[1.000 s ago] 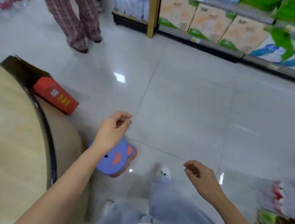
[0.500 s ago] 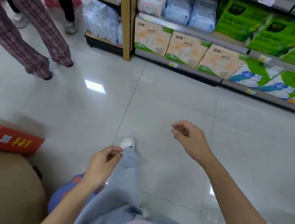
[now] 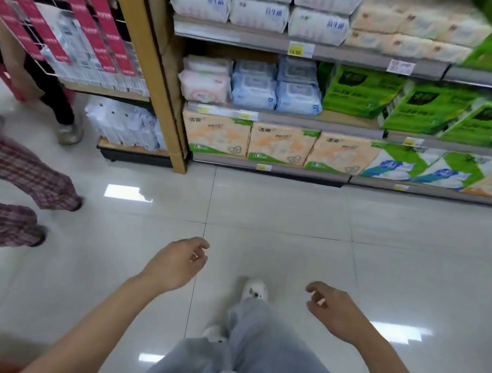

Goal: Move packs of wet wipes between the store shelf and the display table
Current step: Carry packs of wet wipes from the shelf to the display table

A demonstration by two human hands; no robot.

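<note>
Hands: left hand (image 3: 176,266) and right hand (image 3: 335,309) both empty, fingers loosely curled.
Stock: packs of wet wipes (image 3: 253,89) stacked on middle store shelf (image 3: 278,118), well apart from hands.
Risk: pulling a lower pack could topple the stack.

Retail shop aisle: tiered shelving (image 3: 286,46) stocked with packaged tissue and wet wipes (image 3: 276,92), price tags (image 3: 295,50) on shelf edges, glossy tiled floor (image 3: 296,217).
</note>
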